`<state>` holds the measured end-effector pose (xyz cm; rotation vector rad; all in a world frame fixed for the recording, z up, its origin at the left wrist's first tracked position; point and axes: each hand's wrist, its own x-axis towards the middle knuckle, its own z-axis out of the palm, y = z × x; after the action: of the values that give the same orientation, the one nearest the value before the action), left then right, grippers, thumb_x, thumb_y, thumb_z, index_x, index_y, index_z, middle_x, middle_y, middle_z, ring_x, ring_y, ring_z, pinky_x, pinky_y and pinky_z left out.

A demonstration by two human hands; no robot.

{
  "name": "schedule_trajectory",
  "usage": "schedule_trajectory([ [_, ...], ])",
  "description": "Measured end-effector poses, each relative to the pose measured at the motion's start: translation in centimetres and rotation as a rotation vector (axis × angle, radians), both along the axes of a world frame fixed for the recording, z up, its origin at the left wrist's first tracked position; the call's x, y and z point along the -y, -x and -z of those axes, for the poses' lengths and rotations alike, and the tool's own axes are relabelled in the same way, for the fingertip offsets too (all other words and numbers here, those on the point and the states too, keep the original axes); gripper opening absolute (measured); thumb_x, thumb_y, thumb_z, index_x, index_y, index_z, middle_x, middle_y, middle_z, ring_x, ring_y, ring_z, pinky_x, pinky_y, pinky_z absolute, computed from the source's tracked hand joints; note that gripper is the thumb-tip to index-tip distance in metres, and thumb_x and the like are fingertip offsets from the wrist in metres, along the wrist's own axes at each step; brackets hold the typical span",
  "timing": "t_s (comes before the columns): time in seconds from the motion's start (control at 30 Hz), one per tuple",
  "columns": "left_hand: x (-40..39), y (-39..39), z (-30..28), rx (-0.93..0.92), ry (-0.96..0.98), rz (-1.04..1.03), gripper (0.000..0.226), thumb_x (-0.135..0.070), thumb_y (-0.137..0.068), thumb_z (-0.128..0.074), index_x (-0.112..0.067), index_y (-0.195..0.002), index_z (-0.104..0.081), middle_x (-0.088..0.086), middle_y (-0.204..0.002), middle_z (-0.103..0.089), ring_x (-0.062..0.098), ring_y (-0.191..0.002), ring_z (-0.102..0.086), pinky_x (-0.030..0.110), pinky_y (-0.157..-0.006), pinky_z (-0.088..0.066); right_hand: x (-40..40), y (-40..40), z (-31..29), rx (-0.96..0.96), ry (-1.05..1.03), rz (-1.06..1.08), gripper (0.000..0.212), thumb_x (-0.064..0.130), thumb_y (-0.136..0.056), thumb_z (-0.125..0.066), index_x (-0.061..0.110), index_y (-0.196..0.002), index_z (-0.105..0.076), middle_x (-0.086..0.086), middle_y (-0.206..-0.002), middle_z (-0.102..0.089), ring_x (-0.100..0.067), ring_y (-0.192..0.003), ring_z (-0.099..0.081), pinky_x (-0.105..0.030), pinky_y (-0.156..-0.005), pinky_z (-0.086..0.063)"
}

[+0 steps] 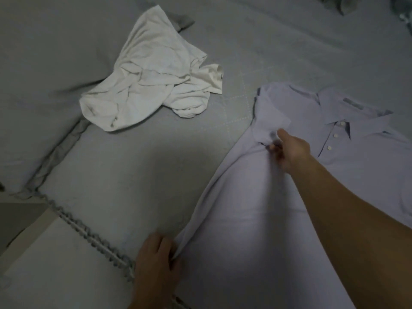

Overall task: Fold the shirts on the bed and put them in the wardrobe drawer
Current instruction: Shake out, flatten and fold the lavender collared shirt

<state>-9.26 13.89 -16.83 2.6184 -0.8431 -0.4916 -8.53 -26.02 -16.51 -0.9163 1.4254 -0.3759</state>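
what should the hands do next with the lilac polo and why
Probably carry the gripped side over toward the buttons. The left hand pinches the lilac polo at its hem corner, and the right hand pinches it near the sleeve seam, so that edge is held at both ends, ready to fold. The white shirt lies crumpled, apart.

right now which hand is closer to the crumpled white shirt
Right. The right hand pinches the lilac polo shirt near its sleeve, across a strip of bedspread from the white shirt. The left hand grips the polo's hem, farther away.
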Motion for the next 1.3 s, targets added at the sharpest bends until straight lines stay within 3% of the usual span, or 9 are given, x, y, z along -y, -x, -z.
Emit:
schedule_trajectory([
  [0.1,-0.2,0.8,-0.2,0.062,0.090,0.005,0.017,-0.025,-0.062,-0.048,-0.009,-0.060,-0.053,0.010,-0.069,-0.050,0.028,-0.065,-0.047,0.033,-0.054,-0.037,0.4,-1.3,-0.7,-0.055,0.039,-0.070,0.026,0.014,-0.084,-0.073,0.010,-0.067,-0.054,-0.009,-0.062,-0.052,-0.016,-0.046,-0.046,-0.028,-0.046,-0.035],
  [0.3,-0.7,3.1,-0.9,0.115,0.179,-0.001,0.020,-0.014,-0.062,-0.043,-0.007,-0.066,-0.061,0.009,-0.072,-0.053,0.022,-0.071,-0.042,0.032,-0.059,-0.034,3.2,1.3,-4.1,0.011,0.246,0.053,0.024,0.004,-0.083,-0.061,0.015,-0.064,-0.052,-0.003,-0.065,-0.052,-0.015,-0.057,-0.049,-0.023,-0.051,-0.043],
  [0.43,-1.1,5.7,-0.4,0.000,0.018,0.141,0.034,-0.021,-0.060,-0.048,-0.015,-0.091,-0.062,0.012,-0.090,-0.061,0.033,-0.073,-0.060,0.032,-0.062,-0.050,4.0,4.9,-2.4,-0.057,0.051,0.018,0.024,-0.003,-0.090,-0.053,0.011,-0.070,-0.054,-0.009,-0.065,-0.052,-0.014,-0.043,-0.051,-0.021,-0.041,-0.046],
  [0.5,-1.3,6.3,-0.5,-0.076,-0.023,0.168,0.035,-0.023,-0.063,-0.060,-0.017,-0.097,-0.064,0.012,-0.099,-0.063,0.035,-0.076,-0.065,0.033,-0.064,-0.055,3.2,5.9,-1.5,-0.058,-0.034,-0.031,0.018,0.003,-0.094,-0.052,0.012,-0.078,-0.056,-0.007,-0.070,-0.056,-0.012,-0.050,-0.054,-0.023,-0.045,-0.048],
  [0.6,-1.9,6.2,-0.5,-0.101,-0.004,0.074,0.032,-0.036,-0.077,-0.061,-0.011,-0.096,-0.070,0.012,-0.100,-0.064,0.034,-0.084,-0.065,0.035,-0.071,-0.055,1.2,6.3,-0.5,-0.020,-0.072,-0.069,0.014,0.009,-0.096,-0.052,0.015,-0.084,-0.057,-0.003,-0.076,-0.059,-0.013,-0.060,-0.056,-0.026,-0.056,-0.049],
  [0.73,-1.7,4.5,0.7,-0.047,0.011,-0.105,0.044,-0.039,-0.078,-0.051,-0.006,-0.102,-0.068,0.013,-0.099,-0.062,0.035,-0.087,-0.060,0.038,-0.077,-0.050,-0.3,5.6,-0.6,0.015,-0.089,-0.089,0.015,0.011,-0.095,-0.053,0.015,-0.081,-0.053,-0.004,-0.073,-0.056,-0.012,-0.057,-0.054,-0.022,-0.048,-0.048],
  [0.93,-0.1,2.9,2.3,-0.088,-0.160,-0.314,0.057,-0.028,-0.068,-0.085,-0.012,-0.118,-0.062,0.014,-0.109,-0.058,0.035,-0.097,-0.056,0.044,-0.085,-0.050,-0.5,5.9,-1.1,-0.011,-0.097,-0.134,0.013,0.015,-0.097,-0.053,0.017,-0.085,-0.055,-0.004,-0.080,-0.061,-0.014,-0.064,-0.059,-0.028,-0.060,-0.050],
  [1.17,-2.1,1.9,1.2,-0.199,-0.222,-0.289,0.029,-0.024,-0.074,-0.080,-0.021,-0.087,-0.054,0.002,-0.087,-0.054,0.024,-0.079,-0.052,0.032,-0.065,-0.040,-7.2,11.0,0.2,-0.039,-0.066,-0.145,0.014,0.011,-0.096,-0.054,0.012,-0.084,-0.060,-0.008,-0.081,-0.065,-0.017,-0.068,-0.060,-0.028,-0.064,-0.051],
  [1.3,-3.7,0.7,0.5,-0.346,-0.350,-0.252,0.031,-0.023,-0.079,-0.076,-0.021,-0.077,-0.046,0.000,-0.073,-0.055,0.021,-0.066,-0.056,0.032,-0.061,-0.046,-11.9,14.5,1.3,-0.057,-0.065,-0.177,0.009,0.008,-0.096,-0.056,0.013,-0.093,-0.062,-0.004,-0.081,-0.069,-0.014,-0.067,-0.063,-0.024,-0.060,-0.051],
])
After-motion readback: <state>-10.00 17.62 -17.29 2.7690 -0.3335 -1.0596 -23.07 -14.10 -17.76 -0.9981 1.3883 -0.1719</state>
